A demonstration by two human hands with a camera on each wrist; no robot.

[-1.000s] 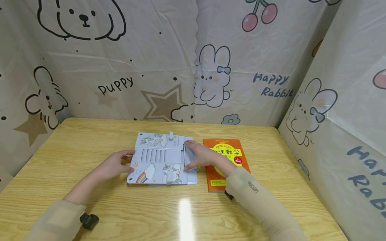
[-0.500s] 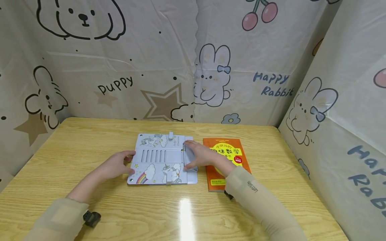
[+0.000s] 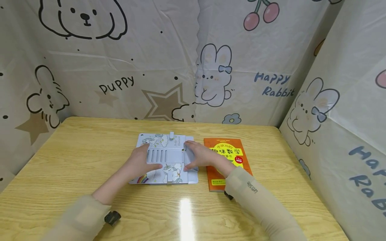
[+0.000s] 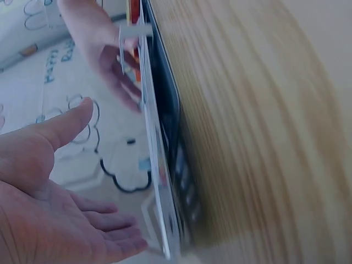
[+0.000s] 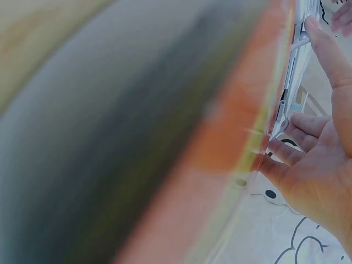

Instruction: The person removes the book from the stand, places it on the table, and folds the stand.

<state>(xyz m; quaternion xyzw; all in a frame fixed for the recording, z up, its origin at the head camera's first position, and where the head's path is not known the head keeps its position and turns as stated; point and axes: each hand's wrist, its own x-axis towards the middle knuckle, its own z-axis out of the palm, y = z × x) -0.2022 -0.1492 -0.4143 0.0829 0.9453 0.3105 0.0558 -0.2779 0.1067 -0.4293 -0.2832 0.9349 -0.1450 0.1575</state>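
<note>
A pale lilac folding book stand [image 3: 174, 156] with unicorn, cloud and rainbow prints lies flat on the table. It has a row of slots and a clip at its far and near edges. Over its left part hovers my left hand [image 3: 135, 163], thumb and fingers spread; the left wrist view shows that palm apart from the stand's surface. At the stand's right end, my right hand [image 3: 201, 155] spans the wire bracket [image 5: 300, 41]. Its thumb touches one side and its bent fingers grip the other. Part of the bracket is hidden by this hand.
An orange book [image 3: 214, 142] with a yellow circle lies right of the stand, partly under my right forearm. The wooden table [image 3: 90, 140] is bounded by a printed cloth [image 3: 120, 60] behind and at the sides.
My left hand has left the stand's left edge and moved right, over its slotted part, with fingers spread. The right hand and the stand have hardly moved.
</note>
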